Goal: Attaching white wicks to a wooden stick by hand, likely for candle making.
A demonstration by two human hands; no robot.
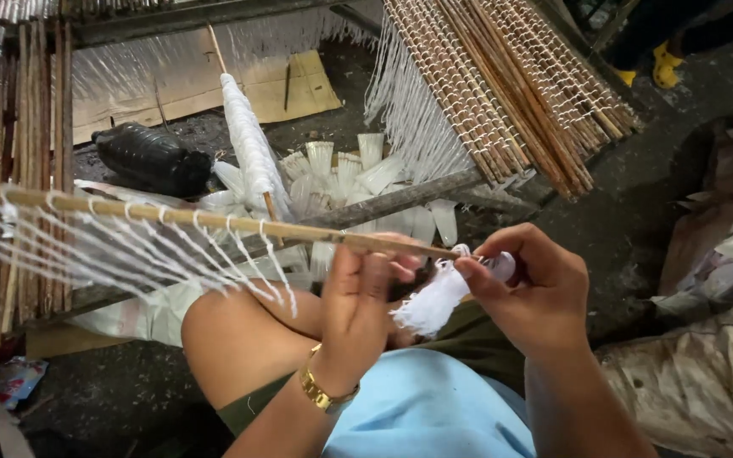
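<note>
Bamboo stick: a long thin bamboo stick (214,219) runs level from the left edge to the middle of the view, its right end held between both hands above the person's lap.
White thread on stick: loops of white thread (112,246) hang from the stick at even gaps and slant down to the left.
Thread tuft: a white fluffy thread tuft (431,302) sits at the stick's right end, between the two hands.
Left hand: the left hand (358,301) grips the stick from below, fingers (400,270) curled and pressed together around it; a gold bracelet (322,392) is on the wrist.
Right hand: the right hand (532,288) pinches the tuft and a small whitish piece at the stick's tip between thumb and forefinger, the other fingers curled in.
Spindle: a stick wound thick with white thread (252,148) leans upright behind the bamboo stick.
Woven mat: a panel of bamboo slats tied with white thread (502,85) slants across the upper right.
Bottle: a dark plastic bottle (150,157) lies on its side on the floor; its contents cannot be told.
Cones: pale plastic cones (358,174) lie heaped on the floor beside the spindle.
Cardboard: flat cardboard (303,85) lies on the floor behind.
</note>
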